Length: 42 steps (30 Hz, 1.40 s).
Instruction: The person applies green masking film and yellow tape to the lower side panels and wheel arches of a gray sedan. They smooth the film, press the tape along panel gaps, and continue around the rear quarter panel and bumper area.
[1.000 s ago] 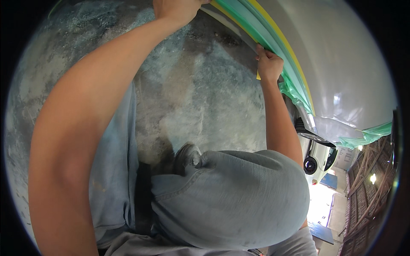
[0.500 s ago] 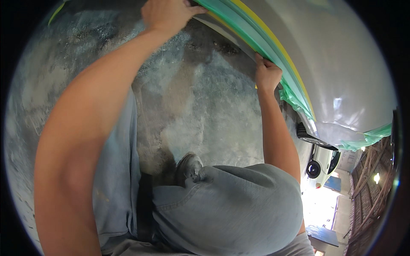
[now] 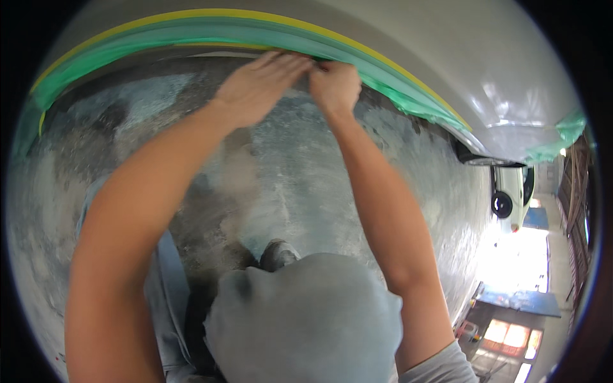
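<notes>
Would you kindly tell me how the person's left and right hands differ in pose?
The left hand is fairly flat, its fingers extended, while the right hand is curled; whether it grips anything cannot be made out. The left hand reaches in from the lower left, the right hand from the lower right. Both are bare and near the lower edge of the green film.

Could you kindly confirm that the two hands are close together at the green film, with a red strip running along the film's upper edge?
Not quite: the strip along the upper edge of the green film is yellow, not red, as the head view shows. The left hand and right hand are indeed close together at the film.
</notes>
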Each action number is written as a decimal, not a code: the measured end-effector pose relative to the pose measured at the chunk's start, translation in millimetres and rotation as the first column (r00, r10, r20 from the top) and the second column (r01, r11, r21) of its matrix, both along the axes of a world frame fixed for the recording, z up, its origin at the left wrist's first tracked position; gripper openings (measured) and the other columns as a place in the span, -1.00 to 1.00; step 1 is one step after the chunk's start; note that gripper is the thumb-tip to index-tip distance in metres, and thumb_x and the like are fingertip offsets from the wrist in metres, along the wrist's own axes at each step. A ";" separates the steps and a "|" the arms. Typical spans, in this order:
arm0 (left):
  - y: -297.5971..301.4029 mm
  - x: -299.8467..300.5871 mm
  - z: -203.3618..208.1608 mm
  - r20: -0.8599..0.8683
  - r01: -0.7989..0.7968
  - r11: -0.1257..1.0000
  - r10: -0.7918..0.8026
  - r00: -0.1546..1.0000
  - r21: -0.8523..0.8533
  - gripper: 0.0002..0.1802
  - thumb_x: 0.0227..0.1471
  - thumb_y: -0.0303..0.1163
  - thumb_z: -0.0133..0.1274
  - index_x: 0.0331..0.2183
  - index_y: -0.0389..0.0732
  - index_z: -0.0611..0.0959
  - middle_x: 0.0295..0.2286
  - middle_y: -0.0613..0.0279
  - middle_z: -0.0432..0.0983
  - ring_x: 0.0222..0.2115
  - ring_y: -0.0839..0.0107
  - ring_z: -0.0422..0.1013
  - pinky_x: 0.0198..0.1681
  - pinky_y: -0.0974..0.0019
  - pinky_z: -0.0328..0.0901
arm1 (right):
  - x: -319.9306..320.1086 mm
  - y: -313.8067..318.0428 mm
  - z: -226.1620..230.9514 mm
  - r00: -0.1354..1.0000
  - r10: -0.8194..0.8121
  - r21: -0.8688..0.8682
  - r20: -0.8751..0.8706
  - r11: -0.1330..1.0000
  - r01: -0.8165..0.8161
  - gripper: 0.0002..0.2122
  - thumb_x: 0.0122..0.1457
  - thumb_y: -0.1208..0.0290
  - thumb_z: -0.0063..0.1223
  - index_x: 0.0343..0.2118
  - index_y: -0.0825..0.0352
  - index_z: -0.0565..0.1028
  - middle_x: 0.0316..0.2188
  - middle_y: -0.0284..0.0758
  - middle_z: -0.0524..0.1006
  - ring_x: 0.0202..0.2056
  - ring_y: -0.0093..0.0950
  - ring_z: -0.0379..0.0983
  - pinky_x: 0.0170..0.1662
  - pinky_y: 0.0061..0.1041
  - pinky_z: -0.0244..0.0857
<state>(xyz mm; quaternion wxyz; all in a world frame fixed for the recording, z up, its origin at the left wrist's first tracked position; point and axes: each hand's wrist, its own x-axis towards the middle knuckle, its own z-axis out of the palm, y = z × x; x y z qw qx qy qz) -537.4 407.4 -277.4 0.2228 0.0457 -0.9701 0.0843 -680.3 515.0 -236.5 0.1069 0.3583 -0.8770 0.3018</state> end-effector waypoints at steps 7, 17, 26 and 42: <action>-5.9 -3.0 -2.4 0.130 -0.066 0.988 0.085 0.988 -0.142 -0.06 0.14 -0.56 -0.04 0.48 -0.21 0.01 0.49 0.30 -0.06 0.49 0.40 -0.12 0.58 0.22 -0.23 | -44.4 76.0 5.2 0.930 0.348 0.168 0.118 0.916 -0.364 -0.68 0.36 0.21 0.13 0.05 0.30 0.59 -0.32 -0.01 0.68 -0.25 0.02 0.63 -0.17 -0.07 0.49; 4.0 -3.3 8.1 0.220 -0.095 0.954 0.161 0.962 -0.285 -0.02 0.15 -0.58 -0.05 0.49 -0.19 -0.07 0.51 0.32 -0.21 0.51 0.41 -0.26 0.59 0.23 -0.32 | -124.8 142.0 26.2 0.985 0.158 0.309 -0.064 0.942 -0.131 -0.67 0.36 0.06 0.14 -0.21 0.26 0.73 -0.58 -0.21 0.60 -0.47 -0.21 0.59 -0.32 -0.20 0.43; 2.3 -37.8 9.3 0.229 0.145 0.954 -0.084 0.970 -0.263 -0.07 0.12 -0.59 -0.04 0.47 -0.30 0.04 0.50 0.15 -0.14 0.51 0.31 -0.21 0.58 0.18 -0.27 | -124.9 123.3 15.5 0.991 -0.050 0.201 -0.125 0.977 0.074 -0.59 0.25 -0.07 0.23 -0.35 0.24 0.78 -0.59 -0.20 0.63 -0.44 -0.13 0.61 -0.32 -0.16 0.44; 92.4 -151.9 6.6 0.187 0.224 0.962 -0.194 0.963 -0.156 -0.21 0.19 -0.44 -0.02 0.41 -0.30 0.24 0.46 0.13 0.02 0.45 0.30 0.02 0.51 0.15 -0.07 | -128.4 140.3 -33.3 0.901 -0.218 -0.358 0.374 0.863 0.358 -0.78 0.29 0.37 0.09 -0.37 0.40 0.66 -0.49 -0.15 0.65 -0.54 -0.22 0.59 -0.43 -0.29 0.45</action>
